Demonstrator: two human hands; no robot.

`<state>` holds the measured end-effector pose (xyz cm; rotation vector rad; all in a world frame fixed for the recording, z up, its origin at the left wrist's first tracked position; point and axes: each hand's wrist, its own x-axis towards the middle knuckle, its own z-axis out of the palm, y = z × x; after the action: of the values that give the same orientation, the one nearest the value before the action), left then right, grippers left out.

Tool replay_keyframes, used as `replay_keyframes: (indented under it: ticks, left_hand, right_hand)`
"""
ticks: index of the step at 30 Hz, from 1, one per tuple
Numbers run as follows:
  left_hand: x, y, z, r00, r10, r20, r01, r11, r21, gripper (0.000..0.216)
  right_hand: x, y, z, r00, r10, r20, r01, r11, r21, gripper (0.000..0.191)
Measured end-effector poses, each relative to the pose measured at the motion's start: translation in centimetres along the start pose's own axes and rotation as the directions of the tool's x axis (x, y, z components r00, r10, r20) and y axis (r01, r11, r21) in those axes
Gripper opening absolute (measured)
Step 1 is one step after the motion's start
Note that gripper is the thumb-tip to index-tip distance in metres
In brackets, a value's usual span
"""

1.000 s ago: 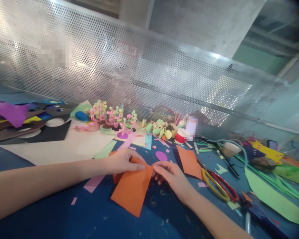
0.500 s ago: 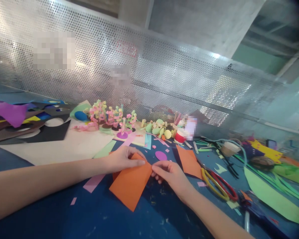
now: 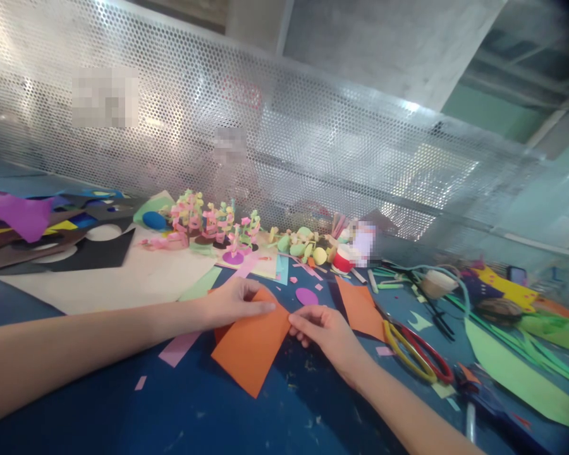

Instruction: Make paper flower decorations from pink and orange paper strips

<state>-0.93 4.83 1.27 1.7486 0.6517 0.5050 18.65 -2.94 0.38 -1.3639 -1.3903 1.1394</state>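
An orange sheet of paper or felt (image 3: 252,349) is held tilted above the blue table, its lower corner pointing toward me. My left hand (image 3: 237,304) pinches its upper edge, thumb on the near face and fingers behind. At the right corner, my right hand (image 3: 321,327) grips the sheet between thumb and forefinger. Another bit of orange shows behind the sheet on the left; whether it is a separate piece cannot be made out. To the right of my right hand lies a second orange piece (image 3: 360,309), close to scissors (image 3: 415,354) with yellow and red handles.
A purple disc (image 3: 306,296) lies beyond my hands. Pink and green paper plants (image 3: 188,215) stand at the back, near a red and white cup (image 3: 344,258). A glue gun (image 3: 495,404) rests at the lower right. Black sheets (image 3: 107,249) lie left, before a perforated metal screen (image 3: 303,145).
The orange sheet's lower corner has shifted slightly up and to the right. Both hands keep nearly the same place and grip.
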Motion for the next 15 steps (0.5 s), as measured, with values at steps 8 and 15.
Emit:
replay_keyframes:
  ticks: [8,15]
  left_hand:
    - [-0.11,-0.03,-0.12,1.000,-0.003,0.020,0.004,1.000,-0.009,0.035]
    - [-0.09,0.02,-0.07,1.000,-0.012,0.006,0.013,1.000,-0.019,0.034]
  right_hand:
    - [0.05,-0.23,-0.15,0.999,0.006,0.035,-0.011,0.989,0.145,0.029]
    - [0.20,-0.01,-0.29,0.999,0.038,0.024,-0.040,0.995,0.091,0.021]
